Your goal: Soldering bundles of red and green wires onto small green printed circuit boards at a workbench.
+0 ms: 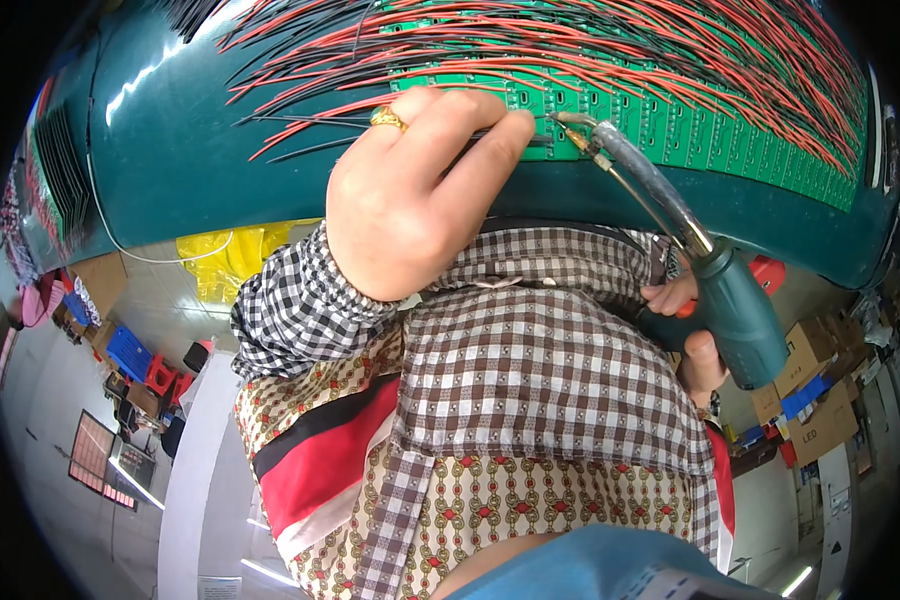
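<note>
My left hand, with a gold ring, is closed in a pinch at the near edge of green circuit boards. Thin black wires run under it from the left, and one seems held between the fingertips; the thumb is hidden. My right hand grips a soldering gun by its dark green handle. The gun's bent metal tip and thin brass-coloured tube reach the board edge just right of my left fingertips. Many red wires and black ones fan across the boards.
A dark green mat covers the curved-looking table. At its left lies a stack of dark strips, near a white cable. Below the table edge hangs yellow plastic. Cardboard boxes stand at right, a blue crate at left.
</note>
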Tool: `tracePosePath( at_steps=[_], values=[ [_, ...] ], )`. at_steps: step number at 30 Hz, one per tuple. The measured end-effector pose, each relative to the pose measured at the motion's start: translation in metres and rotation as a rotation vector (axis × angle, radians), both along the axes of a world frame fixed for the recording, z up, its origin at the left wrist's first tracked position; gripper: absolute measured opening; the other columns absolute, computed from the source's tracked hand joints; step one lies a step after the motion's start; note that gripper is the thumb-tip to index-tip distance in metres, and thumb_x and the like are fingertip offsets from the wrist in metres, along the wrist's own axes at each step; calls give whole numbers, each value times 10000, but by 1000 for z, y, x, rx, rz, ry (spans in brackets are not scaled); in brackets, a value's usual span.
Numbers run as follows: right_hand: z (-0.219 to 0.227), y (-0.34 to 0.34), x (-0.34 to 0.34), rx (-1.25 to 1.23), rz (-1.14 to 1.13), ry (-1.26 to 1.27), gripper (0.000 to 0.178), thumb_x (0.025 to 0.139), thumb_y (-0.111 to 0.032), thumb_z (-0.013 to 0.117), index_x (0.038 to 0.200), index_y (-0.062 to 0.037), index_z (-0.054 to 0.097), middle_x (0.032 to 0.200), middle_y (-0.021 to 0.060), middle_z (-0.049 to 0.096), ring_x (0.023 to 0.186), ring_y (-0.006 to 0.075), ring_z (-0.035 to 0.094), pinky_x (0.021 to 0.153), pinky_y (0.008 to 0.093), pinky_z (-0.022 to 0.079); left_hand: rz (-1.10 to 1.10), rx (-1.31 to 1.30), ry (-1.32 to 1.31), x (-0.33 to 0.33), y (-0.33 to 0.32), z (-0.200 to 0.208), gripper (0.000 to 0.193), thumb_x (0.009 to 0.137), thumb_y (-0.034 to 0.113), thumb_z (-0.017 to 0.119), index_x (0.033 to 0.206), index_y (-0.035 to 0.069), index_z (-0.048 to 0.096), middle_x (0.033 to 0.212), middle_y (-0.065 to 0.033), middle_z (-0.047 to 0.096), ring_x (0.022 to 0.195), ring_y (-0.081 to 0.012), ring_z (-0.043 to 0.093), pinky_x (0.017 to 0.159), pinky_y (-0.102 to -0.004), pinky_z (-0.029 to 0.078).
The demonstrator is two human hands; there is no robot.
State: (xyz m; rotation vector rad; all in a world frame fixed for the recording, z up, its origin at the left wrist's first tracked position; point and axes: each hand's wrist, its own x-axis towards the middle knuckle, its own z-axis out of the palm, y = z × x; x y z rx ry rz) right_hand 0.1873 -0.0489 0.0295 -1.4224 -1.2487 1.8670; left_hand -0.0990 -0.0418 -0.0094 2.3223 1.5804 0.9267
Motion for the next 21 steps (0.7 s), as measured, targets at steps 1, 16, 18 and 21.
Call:
tracePosePath(
  at_steps=[1, 16, 18, 21],
  values=[
    [0, 1, -2, 47, 26, -97, 775, 758, -575, 640, 1064, 124, 505, 781, 121, 562, 734, 226, 591, 765, 405, 532, -2, 4, -1, 0, 0, 0, 370, 621, -128, 649, 965, 7, 672, 848, -85, 612, 715, -221, 605, 605, -304, 468],
    [4, 0, -5, 41, 5, -136, 763, 758, -594, 636, 1014, 116, 524, 778, 128, 566, 740, 235, 600, 811, 426, 521, -4, -3, -10, 2, 0, -1, 367, 615, -129, 651, 959, -2, 671, 846, -91, 613, 711, -224, 604, 603, -303, 465],
    [0, -2, 1, 44, 8, -104, 757, 761, -595, 632, 1002, 115, 530, 783, 129, 566, 747, 234, 600, 813, 426, 521, -4, -1, -9, 2, 0, -2, 367, 615, -129, 650, 959, -2, 671, 844, -91, 613, 711, -224, 604, 603, -304, 465],
    [1, 0, 4, 43, 8, -66, 751, 769, -591, 628, 1000, 118, 529, 792, 129, 565, 758, 234, 599, 815, 425, 520, -3, -2, -10, 1, 0, 0, 366, 616, -130, 649, 958, -3, 670, 841, -91, 612, 711, -224, 604, 604, -304, 463]
  ],
)
